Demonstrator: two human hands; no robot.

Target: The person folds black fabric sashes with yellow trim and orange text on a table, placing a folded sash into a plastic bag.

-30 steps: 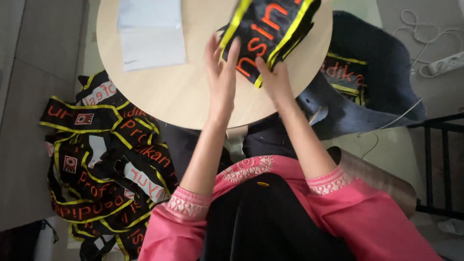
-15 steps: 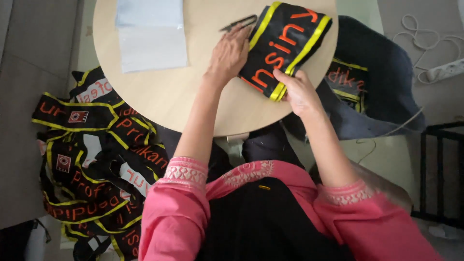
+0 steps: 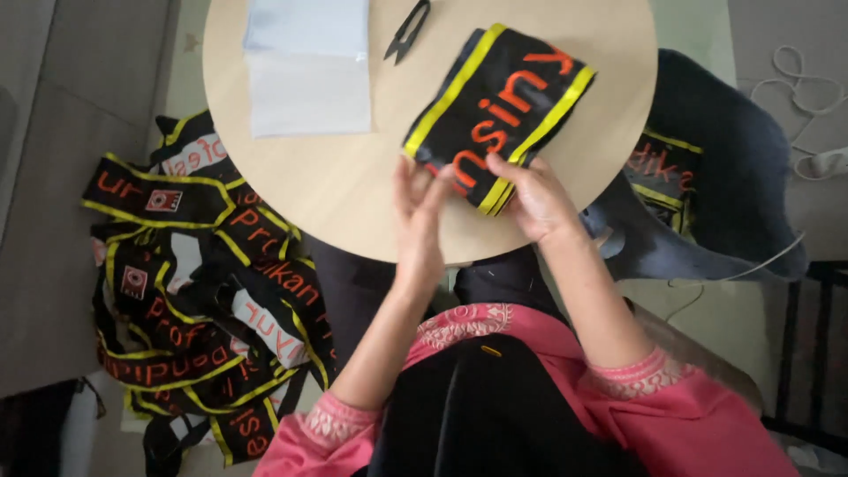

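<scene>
A folded black sash with yellow borders and orange lettering lies on the round wooden table. My right hand grips its near edge, thumb on top. The fingers of my left hand touch the same near edge beside the right hand. A small black thread snip lies on the table beyond the sash, apart from both hands.
A clear plastic bag stack lies at the table's far left. A heap of black sashes covers the floor on the left. Dark cloth with another sash lies on the right, near white cables.
The sash was lowered from the air onto the table. My left hand went to the snip's spot at the far side, then came back to the sash's near edge; the snip now lies free.
</scene>
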